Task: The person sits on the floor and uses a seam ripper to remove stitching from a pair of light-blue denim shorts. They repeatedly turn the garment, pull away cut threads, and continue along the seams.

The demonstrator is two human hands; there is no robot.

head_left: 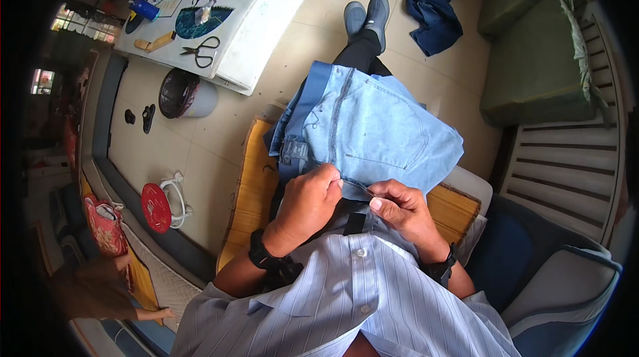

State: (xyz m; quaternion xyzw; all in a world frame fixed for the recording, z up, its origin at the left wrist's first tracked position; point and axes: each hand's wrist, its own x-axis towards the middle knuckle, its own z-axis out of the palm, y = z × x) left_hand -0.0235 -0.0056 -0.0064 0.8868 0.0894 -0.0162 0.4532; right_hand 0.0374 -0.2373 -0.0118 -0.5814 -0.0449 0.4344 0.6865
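Observation:
A pair of light blue jeans (373, 127) lies spread over my lap, waistband toward me, a back pocket showing. My left hand (307, 200) pinches the waistband edge from the left. My right hand (403, 207) pinches the same edge from the right, thumb on top. The two hands nearly touch at the near hem of the denim. Both wrists wear black bands. I sit in a striped pale blue shirt, my legs crossed, grey shoes (367, 14) far ahead.
A white low table (266, 30) at the upper left holds scissors (203, 50) and small items. A dark helmet (180, 94), a red round thing (156, 207), a dark blue cloth (434, 7) and a green sofa (532, 64) stand around.

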